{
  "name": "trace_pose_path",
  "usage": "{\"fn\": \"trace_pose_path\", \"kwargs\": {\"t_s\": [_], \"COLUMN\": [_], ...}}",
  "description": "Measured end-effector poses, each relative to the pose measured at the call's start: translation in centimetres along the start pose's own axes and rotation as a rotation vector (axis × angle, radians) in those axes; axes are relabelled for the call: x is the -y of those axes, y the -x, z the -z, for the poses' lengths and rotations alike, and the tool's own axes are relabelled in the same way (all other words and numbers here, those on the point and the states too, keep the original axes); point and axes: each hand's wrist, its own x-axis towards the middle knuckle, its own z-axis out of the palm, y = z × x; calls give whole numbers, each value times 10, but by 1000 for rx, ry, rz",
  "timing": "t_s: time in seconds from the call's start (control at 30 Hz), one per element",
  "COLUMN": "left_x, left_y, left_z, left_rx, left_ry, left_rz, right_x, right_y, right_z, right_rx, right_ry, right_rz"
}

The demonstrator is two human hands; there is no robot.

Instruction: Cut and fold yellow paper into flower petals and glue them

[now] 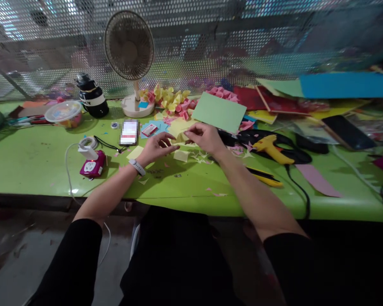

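My left hand (pixel 158 148), with a pale band on its wrist, hovers over the table with thumb and fingers apart and nothing between them. Facing it, my right hand (pixel 206 138) pinches what looks like a small piece of pale yellow paper (pixel 180 137) between thumb and forefinger. Below the hands lies a small yellow paper square (pixel 181 156), beside pale paper scraps (pixel 201 158). Another yellow square (pixel 135 153) is partly behind my left wrist. Just beyond the hands sit blue paper pieces (pixel 161 126) with a small red-and-white box (pixel 150 130) on them.
Folded yellow paper shapes (pixel 167 97) and pink ones (pixel 221 93) are heaped behind a light green sheet (pixel 220 111). A fan (pixel 129 46), bottle (pixel 94 100) and phone (pixel 129 132) stand or lie left. Right are a yellow glue gun (pixel 274 149), yellow cutter (pixel 264 177) and dark phone (pixel 347 131).
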Motion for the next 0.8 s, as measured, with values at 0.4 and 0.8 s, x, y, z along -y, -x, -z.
{"fn": "trace_pose_path", "kwargs": {"t_s": [0.4, 0.8], "left_x": [29, 23], "left_y": [-3, -1], "left_z": [-12, -8], "left_rx": [-168, -168], "left_ry": [-1, -261], "left_rz": [-253, -385], "right_x": [6, 17], "right_y": [3, 5], "right_z": [-3, 16], "right_rx": [-25, 68], "right_ry": [-220, 120], "right_rz": [-96, -2]}}
